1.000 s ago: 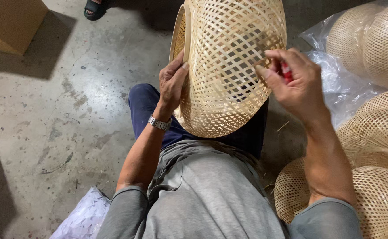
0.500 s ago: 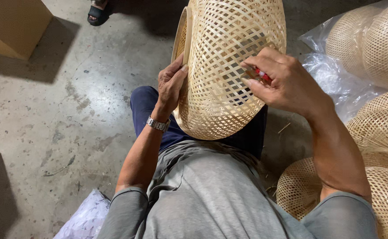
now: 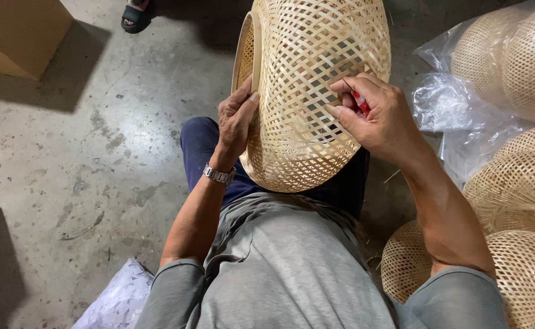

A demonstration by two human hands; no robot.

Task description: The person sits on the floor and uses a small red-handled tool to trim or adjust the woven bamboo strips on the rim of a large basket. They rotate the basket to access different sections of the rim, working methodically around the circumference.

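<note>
We sit on a concrete floor (image 3: 84, 158), a large woven bamboo basket (image 3: 316, 91) propped on our lap, rim facing left. Finished baskets (image 3: 523, 183) pile at right. Our left hand (image 3: 235, 122) clasps the rim to steady it; our right hand (image 3: 380, 116) pinches a small red-handled tool (image 3: 360, 102) against the weave.

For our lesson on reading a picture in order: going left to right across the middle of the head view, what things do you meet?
Cardboard box → wristwatch → left hand → woven bamboo basket → right hand holding a small red tool → clear plastic bag → stacked woven baskets.
</note>
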